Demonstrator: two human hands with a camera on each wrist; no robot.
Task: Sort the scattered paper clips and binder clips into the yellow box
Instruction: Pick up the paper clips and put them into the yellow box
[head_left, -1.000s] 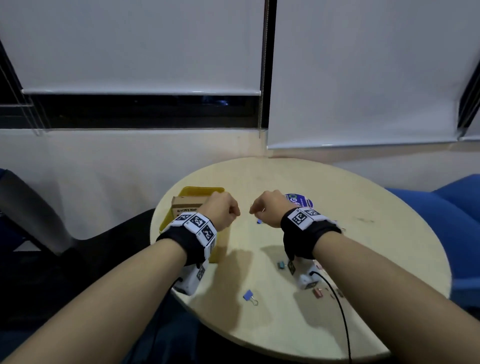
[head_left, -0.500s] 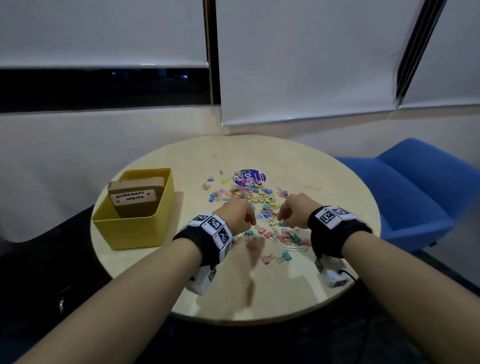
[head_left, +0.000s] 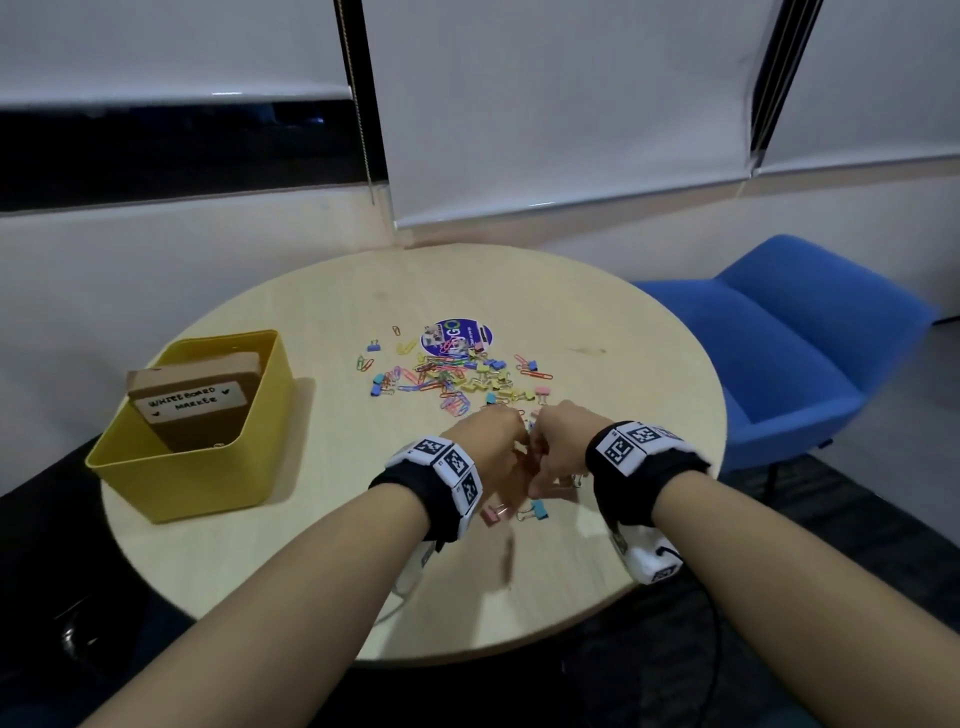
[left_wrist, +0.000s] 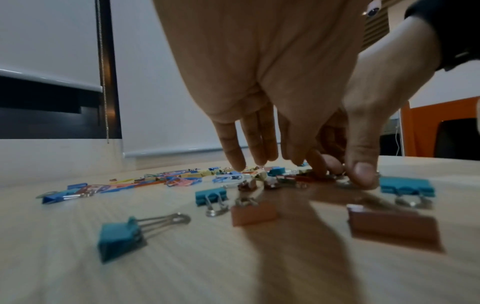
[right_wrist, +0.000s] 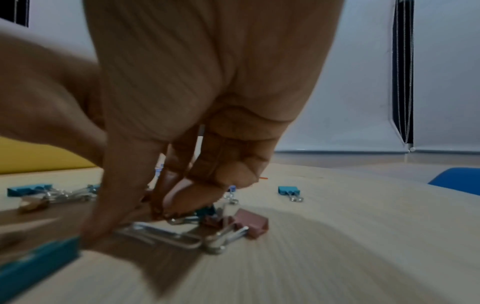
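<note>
Round table (head_left: 322, 561) is carrying the yellow box (head_left: 208, 483) at its left side, standing upright with its long axis running away from the viewer, a brown labelled carton (head_left: 197, 405) leaning inside. Scattered clips (head_left: 447, 379) are lying in a loose band across mid-table, well apart from the box, handles pointing every way. Left hand (head_left: 491, 447) is reaching down with fingers extended, tips touching clips; right hand (head_left: 563, 441) is curling its fingers onto a teal binder clip (right_wrist: 205, 211), grasp not confirmable.
</note>
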